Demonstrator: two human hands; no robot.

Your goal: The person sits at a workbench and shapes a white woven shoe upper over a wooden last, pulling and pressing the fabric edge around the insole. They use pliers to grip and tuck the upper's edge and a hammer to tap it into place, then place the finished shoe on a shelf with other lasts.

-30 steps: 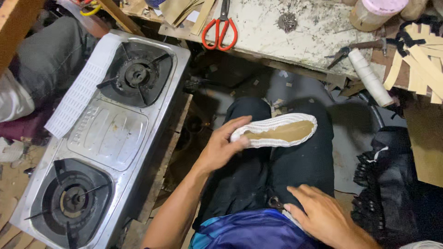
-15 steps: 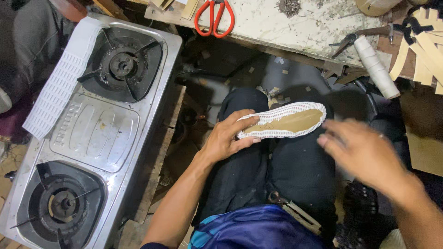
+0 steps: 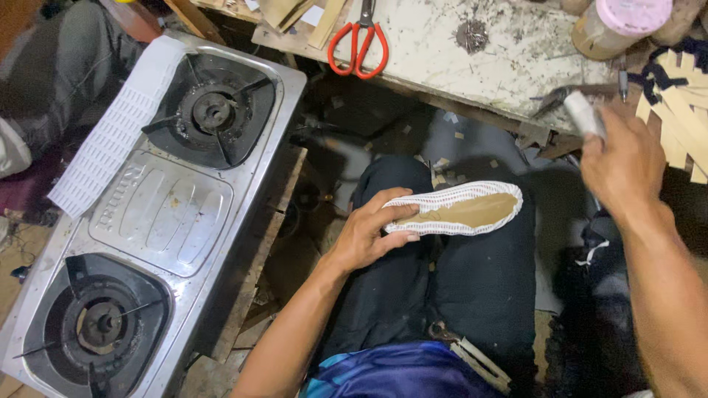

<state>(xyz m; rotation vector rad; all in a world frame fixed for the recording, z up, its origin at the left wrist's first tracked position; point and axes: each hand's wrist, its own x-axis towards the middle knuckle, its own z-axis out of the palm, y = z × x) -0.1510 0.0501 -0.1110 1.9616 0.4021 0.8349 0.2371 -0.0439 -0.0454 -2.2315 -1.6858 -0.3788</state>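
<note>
Two hands are at work here. The left hand [image 3: 372, 234] holds a white mesh shoe upper [image 3: 457, 210] with a tan insole side facing up, resting across the person's lap; the fingers close around its heel end and the thumb lies on top. The right hand [image 3: 623, 158] is raised near the edge of the counter [image 3: 509, 59], well apart from the shoe, and closes around a white tube-like thing [image 3: 582, 112], perhaps a glue stick or a candle; I cannot tell which. The step seems to be fetching this tool for the sole. Bringing it down to the tan surface would call for a steady left grip. Red scissors [image 3: 358, 46] lie on the counter, and a two-burner gas stove [image 3: 158, 206] stands at the left.
</note>
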